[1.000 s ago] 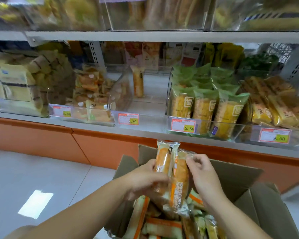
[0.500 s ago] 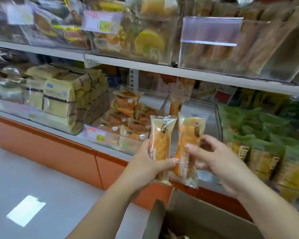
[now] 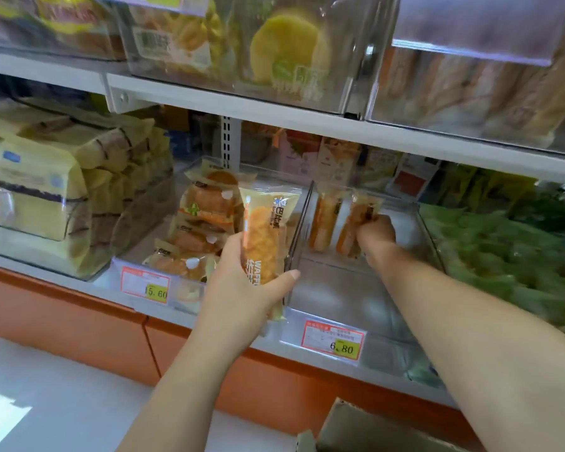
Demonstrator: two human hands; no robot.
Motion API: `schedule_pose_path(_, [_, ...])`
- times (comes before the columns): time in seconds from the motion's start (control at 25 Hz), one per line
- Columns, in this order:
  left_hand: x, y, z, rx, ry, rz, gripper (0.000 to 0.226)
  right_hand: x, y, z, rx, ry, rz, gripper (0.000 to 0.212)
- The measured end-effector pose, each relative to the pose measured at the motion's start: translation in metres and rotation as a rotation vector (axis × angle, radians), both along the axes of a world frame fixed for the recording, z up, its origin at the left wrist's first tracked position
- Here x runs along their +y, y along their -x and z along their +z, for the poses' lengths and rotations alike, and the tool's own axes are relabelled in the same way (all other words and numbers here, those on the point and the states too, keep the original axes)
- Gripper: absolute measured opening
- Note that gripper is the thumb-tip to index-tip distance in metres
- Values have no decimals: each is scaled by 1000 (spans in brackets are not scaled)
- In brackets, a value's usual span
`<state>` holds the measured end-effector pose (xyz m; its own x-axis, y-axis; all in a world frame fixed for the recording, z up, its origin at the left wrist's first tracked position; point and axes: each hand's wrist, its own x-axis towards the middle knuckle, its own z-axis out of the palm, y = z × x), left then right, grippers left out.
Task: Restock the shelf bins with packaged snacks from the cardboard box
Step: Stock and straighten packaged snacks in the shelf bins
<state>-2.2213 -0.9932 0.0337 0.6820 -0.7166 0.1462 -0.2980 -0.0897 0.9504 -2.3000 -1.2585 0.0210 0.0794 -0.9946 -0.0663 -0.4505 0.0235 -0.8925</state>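
My left hand (image 3: 242, 288) grips a waffle bread packet (image 3: 265, 236) upright in front of the shelf, just left of a clear bin (image 3: 346, 298) tagged 6.80. My right hand (image 3: 374, 234) reaches deep into that bin and is closed on a second waffle packet (image 3: 356, 220) at the back. Another such packet (image 3: 325, 220) stands upright beside it. The rest of the bin floor is bare. Only a corner flap of the cardboard box (image 3: 349, 425) shows at the bottom edge.
Left of the 6.80 bin is a clear bin of round bread packets (image 3: 203, 230) tagged 15.60, then stacked yellow bags (image 3: 46, 190). Green packets (image 3: 503, 249) fill the bin on the right. An upper shelf (image 3: 274, 115) with more bins hangs close above.
Both hands rose from the box to the shelf. My right hand moved forward into the 6.80 bin with its packet; my left hand stays in front holding the other.
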Motion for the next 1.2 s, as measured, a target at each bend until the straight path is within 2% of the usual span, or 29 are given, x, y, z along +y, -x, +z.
schedule_pose_path(0.28, [-5,-1,-4,42,4,-28,40,-3,-9,-26,3,19,-43,56])
schedule_pose_path(0.44, [-1,0,-6,14,2,-44,39,-4,-9,-28,-31,54,-66,45])
schedule_pose_path(0.56, [-2,0,-7,-1,-12,-38,40,-2,-7,-27,-42,40,-34,45])
schedule_pose_path(0.92, [-2,5,0,-58,-56,-24,47,6,-1,-14,-40,-80,25,70])
schedule_pose_path(1.04, [-3,6,1,-77,-58,-28,46,27,4,12,50,-23,20,70])
schedule_pose_path(1.12, [-5,7,0,-100,-62,-28,48,51,12,33,1,71,107,56])
schedule_pose_path(1.2, [-8,9,-1,-135,-67,-32,52,86,26,57,-167,8,384,48])
